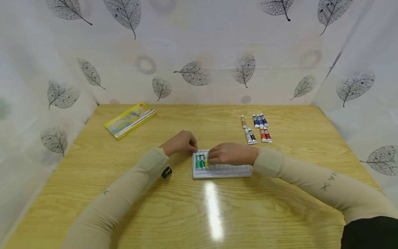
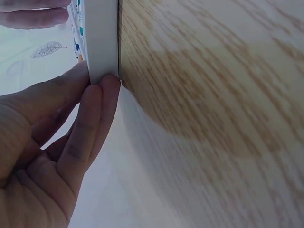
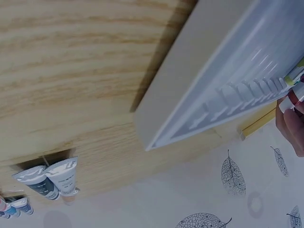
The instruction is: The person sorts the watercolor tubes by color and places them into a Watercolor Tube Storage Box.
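Apparently, loading is in hand: left hand (image 1: 181, 142) pinches the tray (image 1: 222, 175); right hand (image 1: 231, 154) pinches a tube (image 3: 287, 104), probably needing seating beside the yellow tube (image 1: 206, 161).

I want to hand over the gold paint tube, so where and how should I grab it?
Probably pinch the gold paint tube around its middle, coming from above: it lies lengthwise, cap away, with bare table along both long sides.

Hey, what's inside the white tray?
Two green tubes and a yellow tube lie at left, bare slots at right. The right hand hides part of the tray between.
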Demonstrator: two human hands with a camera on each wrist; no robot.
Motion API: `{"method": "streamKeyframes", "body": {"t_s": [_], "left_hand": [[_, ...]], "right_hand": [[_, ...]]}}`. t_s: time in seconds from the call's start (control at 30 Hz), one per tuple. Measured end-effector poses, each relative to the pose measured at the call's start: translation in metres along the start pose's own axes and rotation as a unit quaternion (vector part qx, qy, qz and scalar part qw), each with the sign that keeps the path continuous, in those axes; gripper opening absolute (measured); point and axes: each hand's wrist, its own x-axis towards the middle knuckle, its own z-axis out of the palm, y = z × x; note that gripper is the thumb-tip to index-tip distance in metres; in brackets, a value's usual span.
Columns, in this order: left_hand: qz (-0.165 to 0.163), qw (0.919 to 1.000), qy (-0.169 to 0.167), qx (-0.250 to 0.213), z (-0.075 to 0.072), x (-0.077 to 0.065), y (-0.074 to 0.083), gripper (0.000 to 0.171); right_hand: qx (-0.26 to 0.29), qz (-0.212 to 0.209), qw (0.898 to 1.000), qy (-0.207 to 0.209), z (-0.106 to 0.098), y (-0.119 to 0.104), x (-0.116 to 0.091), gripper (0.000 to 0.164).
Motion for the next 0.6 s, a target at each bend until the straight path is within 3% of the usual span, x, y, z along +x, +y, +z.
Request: {"method": "streamKeyframes", "body": {"t_s": [0.3, 0.6], "left_hand": [[0.015, 0.9999, 0.002, -0.006, 0.001, 0.001, -0.003, 0.014], [0.004, 0.9999, -0.001, -0.011, 0.001, 0.001, -0.002, 0.014]], "right_hand": [[-0.022, -0.014, 1.0, 0.011, 0.011, 0.003, 0.003, 0.026], [-0.02, -0.033, 0.999, 0.034, 0.013, 0.006, 0.004, 0.026]]}}
